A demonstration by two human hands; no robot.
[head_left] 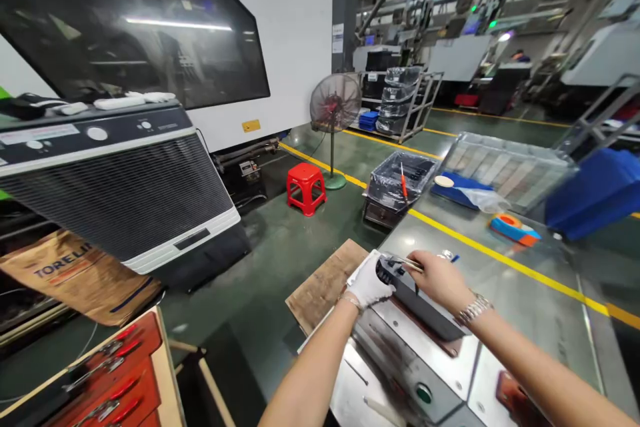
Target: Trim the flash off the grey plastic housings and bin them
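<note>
long dark plastic part, tilted, on the metal fixture, both hands on it

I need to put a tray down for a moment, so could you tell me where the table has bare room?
The steel table is bare between the right hand and the tape dispenser, and along its right side. It is crowded where the left hand and right hand grip the dark part, and by the clear bin.
</note>
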